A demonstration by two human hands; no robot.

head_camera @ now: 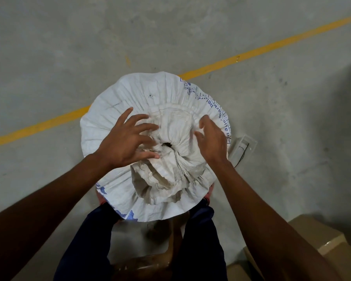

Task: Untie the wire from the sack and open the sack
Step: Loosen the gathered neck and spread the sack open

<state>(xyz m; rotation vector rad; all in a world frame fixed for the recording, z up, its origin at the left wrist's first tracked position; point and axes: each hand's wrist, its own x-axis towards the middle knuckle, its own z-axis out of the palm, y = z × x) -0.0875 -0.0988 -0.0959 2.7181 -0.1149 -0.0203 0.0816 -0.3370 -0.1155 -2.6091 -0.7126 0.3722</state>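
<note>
Woven white plastic fabric is being touched at the gathered neck of the sack (150, 110) by both bare hands. The left hand (124, 141) is being held with its fingers (148, 126) spread wide, the fingertips resting on the crumpled folds just left of the small dark opening at the middle of the neck; nothing is being gripped by it. The right hand (212, 136) is being held open as well, fingers loosely curved, laid against the right side of the bunched fabric; whether any fold is being pinched beneath it cannot be told, and the hand is somewhat blurred.

The sack is being kept upright directly in front of the person, between the knees, its top radiating in pleats from the neck, with blue printed lettering running along its right edge. Loose, dirtied fabric of the mouth is being left flopped toward the person.

Around it, a grey concrete floor (69, 47) is being crossed by a yellow painted line (272, 46). A thin dark wire (244, 154) is being seen lying in a small clear tray (249, 139) just right of the sack. Cardboard boxes (312, 236) are being shown at the lower right.
</note>
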